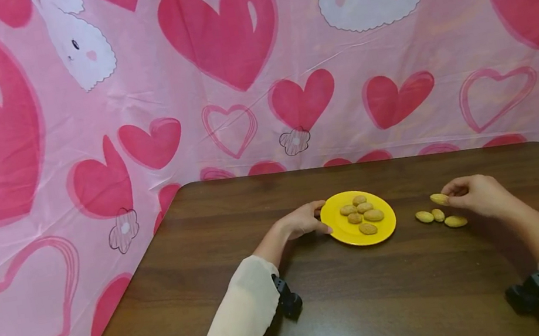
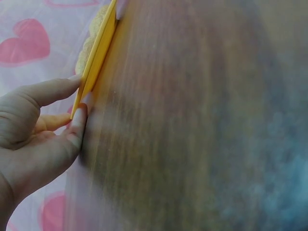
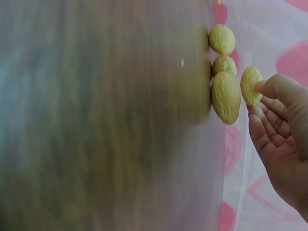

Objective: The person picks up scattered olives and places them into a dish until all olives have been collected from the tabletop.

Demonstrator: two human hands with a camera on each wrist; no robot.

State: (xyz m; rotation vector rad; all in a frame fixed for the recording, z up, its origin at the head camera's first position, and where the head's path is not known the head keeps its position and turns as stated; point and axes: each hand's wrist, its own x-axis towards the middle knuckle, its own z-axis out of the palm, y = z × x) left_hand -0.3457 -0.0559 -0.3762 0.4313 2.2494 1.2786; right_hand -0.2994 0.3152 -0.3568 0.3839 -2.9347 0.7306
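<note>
A round yellow plate [image 1: 335,232] rests on the table, bearing several small tan oval pieces with rough skin [image 1: 368,229]. My left hand [image 1: 302,222] pinches the plate's left rim, with fingers on both sides of the edge in the left wrist view. To the right of the plate, my right hand [image 1: 480,197] holds one yellowish, wrinkled oval piece [image 3: 251,86] between thumb and fingertips. That held piece is just above the table. Beside it, on the tabletop, lie three similar oval pieces [image 3: 225,97] close together, their exact kind unclear.
The brown wooden table [image 1: 377,298] reaches back to a pink cloth [image 1: 250,117] printed with hearts and rabbits, which also hangs along the left side. Small black cameras [image 1: 287,297] are strapped at both wrists, over pale sleeves [image 1: 237,328].
</note>
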